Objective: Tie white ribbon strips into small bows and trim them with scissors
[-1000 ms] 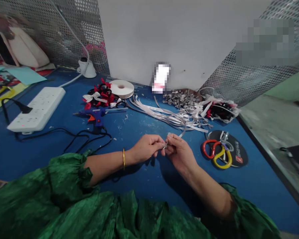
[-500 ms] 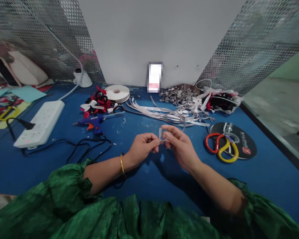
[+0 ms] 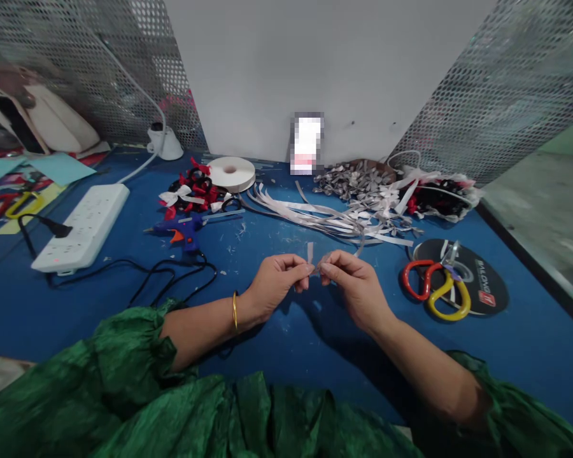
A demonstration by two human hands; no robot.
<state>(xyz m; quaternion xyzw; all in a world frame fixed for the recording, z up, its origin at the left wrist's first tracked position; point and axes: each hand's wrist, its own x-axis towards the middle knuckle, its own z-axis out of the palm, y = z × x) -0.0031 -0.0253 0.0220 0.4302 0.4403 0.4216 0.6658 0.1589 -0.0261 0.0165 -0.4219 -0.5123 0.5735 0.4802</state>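
Observation:
My left hand (image 3: 282,280) and my right hand (image 3: 352,283) meet above the middle of the blue table, fingertips nearly touching. Between them is a short piece of pale ribbon (image 3: 310,252), one end of it standing up above the left fingertips. The left thumb and forefinger pinch it. The right thumb and forefinger are also pinched at the ribbon's other end, where details are small. Behind the hands lie long white and grey ribbon strips (image 3: 310,219). Scissors (image 3: 451,299) with red and yellow handles rest at the right on a black oval pad (image 3: 487,280).
On the left are a blue glue gun (image 3: 186,230), its black cord and a white power strip (image 3: 83,226). A ribbon roll (image 3: 232,173), red and black hair ties (image 3: 195,187), a phone (image 3: 307,143) and a pile of grey ribbon bows (image 3: 353,181) line the back.
The ribbon has gone from a loop between my fingers to one end pointing up at the left fingertips. My right fingers have closed into a tighter pinch. The view has shifted slightly.

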